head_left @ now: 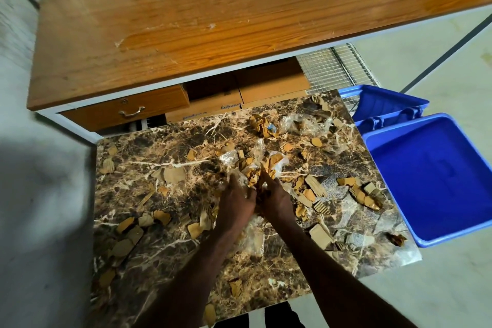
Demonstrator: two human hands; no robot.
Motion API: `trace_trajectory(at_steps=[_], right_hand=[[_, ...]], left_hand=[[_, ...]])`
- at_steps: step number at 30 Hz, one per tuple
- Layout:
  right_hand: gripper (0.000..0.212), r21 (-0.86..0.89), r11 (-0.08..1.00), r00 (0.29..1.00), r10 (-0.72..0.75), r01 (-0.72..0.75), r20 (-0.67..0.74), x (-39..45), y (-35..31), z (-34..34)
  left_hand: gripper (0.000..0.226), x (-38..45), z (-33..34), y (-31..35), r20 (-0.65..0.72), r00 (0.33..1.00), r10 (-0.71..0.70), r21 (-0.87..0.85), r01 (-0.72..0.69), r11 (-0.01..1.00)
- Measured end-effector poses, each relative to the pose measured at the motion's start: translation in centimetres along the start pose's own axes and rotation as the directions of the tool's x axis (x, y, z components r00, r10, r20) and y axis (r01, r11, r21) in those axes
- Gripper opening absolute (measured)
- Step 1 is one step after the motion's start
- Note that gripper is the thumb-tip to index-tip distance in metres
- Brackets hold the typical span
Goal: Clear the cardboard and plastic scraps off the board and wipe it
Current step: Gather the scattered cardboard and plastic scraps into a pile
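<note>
A brown marble-patterned board [165, 255] lies on the floor, strewn with torn cardboard scraps [174, 174] and crumpled clear plastic [306, 124]. My left hand [235, 204] and my right hand [277, 200] press together at the board's middle, closed around a bundle of cardboard and plastic scraps [259, 166] that sticks out past my fingertips. More scraps lie right of my hands [315, 186] and near the left edge [125, 242]. I see no cloth.
An empty blue plastic bin [436, 181] sits just right of the board, a second blue bin [386, 101] behind it. A wooden desk [186, 21] with a drawer [127, 110] and cardboard boxes [213, 109] underneath stands beyond the board. Wire mesh [330, 66] lies at the back right.
</note>
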State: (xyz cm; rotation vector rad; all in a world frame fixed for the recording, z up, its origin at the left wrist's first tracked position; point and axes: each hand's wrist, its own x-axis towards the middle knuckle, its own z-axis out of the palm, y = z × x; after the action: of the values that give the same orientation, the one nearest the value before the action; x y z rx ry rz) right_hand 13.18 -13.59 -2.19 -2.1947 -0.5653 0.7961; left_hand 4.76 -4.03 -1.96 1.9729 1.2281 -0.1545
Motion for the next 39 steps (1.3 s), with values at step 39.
trace_trajectory(at_steps=[39], right_hand=[[0.058,-0.306,0.949,0.988,0.033,-0.078,-0.148,12.1,9.8,-19.7]], left_hand=[[0.017,7.0,5.9,19.7,-0.011,0.915,0.403,0.019,-0.403,0.915]])
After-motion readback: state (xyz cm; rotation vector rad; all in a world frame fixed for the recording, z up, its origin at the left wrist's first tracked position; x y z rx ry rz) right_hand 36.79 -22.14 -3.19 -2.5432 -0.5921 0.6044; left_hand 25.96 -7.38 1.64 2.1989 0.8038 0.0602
